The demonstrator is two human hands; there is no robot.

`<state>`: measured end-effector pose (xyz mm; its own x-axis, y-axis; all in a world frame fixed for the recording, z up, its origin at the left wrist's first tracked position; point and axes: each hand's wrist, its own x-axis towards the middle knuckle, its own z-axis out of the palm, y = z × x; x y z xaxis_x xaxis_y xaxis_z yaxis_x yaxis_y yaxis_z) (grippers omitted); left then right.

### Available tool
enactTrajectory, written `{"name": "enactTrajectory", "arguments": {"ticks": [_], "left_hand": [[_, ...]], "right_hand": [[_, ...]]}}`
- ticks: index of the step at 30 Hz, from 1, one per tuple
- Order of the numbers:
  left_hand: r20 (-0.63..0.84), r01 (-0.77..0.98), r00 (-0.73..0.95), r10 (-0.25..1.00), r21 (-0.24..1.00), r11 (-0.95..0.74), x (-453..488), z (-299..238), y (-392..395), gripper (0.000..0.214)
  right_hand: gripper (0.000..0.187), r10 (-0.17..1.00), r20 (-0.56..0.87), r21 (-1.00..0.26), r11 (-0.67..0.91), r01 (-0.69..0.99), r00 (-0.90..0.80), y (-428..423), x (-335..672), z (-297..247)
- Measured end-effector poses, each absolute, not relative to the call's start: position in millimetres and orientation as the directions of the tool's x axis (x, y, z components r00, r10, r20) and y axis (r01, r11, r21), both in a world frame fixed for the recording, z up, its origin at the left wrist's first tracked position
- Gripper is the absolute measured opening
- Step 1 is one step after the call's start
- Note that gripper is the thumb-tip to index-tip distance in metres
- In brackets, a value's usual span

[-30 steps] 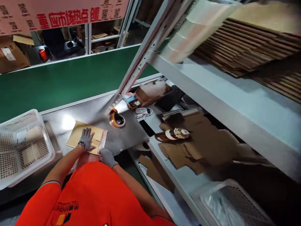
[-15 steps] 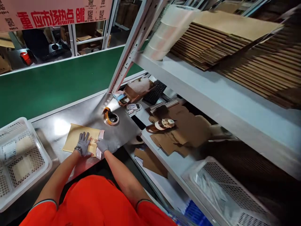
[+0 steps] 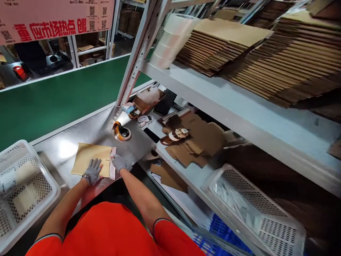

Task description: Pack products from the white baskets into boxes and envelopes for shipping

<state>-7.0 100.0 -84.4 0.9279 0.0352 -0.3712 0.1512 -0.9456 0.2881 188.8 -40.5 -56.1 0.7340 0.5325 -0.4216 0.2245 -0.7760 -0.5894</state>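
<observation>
A yellow-brown padded envelope (image 3: 89, 154) lies flat on the metal tabletop, with a pale pinkish strip along its right end. My left hand (image 3: 93, 171), in a grey glove and with a watch at the wrist, rests on the envelope's lower part with its fingers spread. At the right end, my right hand (image 3: 119, 162), also gloved in grey, has its fingers curled at the strip's edge and appears to grip it; the fingertips are partly hidden. Behind the right hand sits a tape dispenser (image 3: 122, 131) in orange and black.
A white plastic basket (image 3: 50, 177) with packages stands at left. Beyond the tabletop runs a green conveyor belt (image 3: 66, 89). Shelving at right carries stacked cardboard (image 3: 293, 64), clear tape rolls (image 3: 170, 41), a brown bottle (image 3: 174, 137) and another white basket (image 3: 277, 227).
My left hand has slid down and slightly left over the envelope. My right hand has shifted a little right and up along the strip. The camera view has turned slightly right.
</observation>
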Motion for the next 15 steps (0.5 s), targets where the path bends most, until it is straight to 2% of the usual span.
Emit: {"name": "enactTrajectory", "arguments": {"ticks": [3,5,6,9,10,15], "left_hand": [[-0.327,0.093,0.945,-0.017,0.317,-0.944,14.1,-64.2,111.2,0.052],[-0.32,0.077,0.947,-0.029,0.314,-0.946,33.5,-47.8,121.2,0.05],[-0.328,0.102,0.945,0.001,0.291,-0.951,42.6,-40.9,125.6,0.057],[-0.364,0.201,0.923,0.123,0.187,-0.962,61.3,-31.4,132.9,0.102],[-0.382,0.191,0.917,0.115,0.166,-0.967,64.9,-32.2,133.4,0.113],[-0.423,0.145,0.896,0.133,-0.004,-0.989,76.0,-45.8,127.4,0.142]], "right_hand": [[0.028,0.597,-0.428,-0.551,-0.767,0.327,0.678,-62.4,174.6,-58.9],[0.026,0.646,-0.428,-0.546,-0.742,0.389,0.632,-82.9,155.7,-60.3],[0.029,0.666,-0.427,-0.546,-0.729,0.413,0.612,-93.2,145.6,-60.3],[0.027,0.695,-0.43,-0.553,-0.707,0.441,0.576,-116.6,122.7,-57.5],[0.025,0.698,-0.433,-0.56,-0.704,0.437,0.57,-121.2,119.5,-56.2],[0.006,0.685,-0.441,-0.637,-0.694,0.335,0.58,-130.0,129.4,-49.3]]}}
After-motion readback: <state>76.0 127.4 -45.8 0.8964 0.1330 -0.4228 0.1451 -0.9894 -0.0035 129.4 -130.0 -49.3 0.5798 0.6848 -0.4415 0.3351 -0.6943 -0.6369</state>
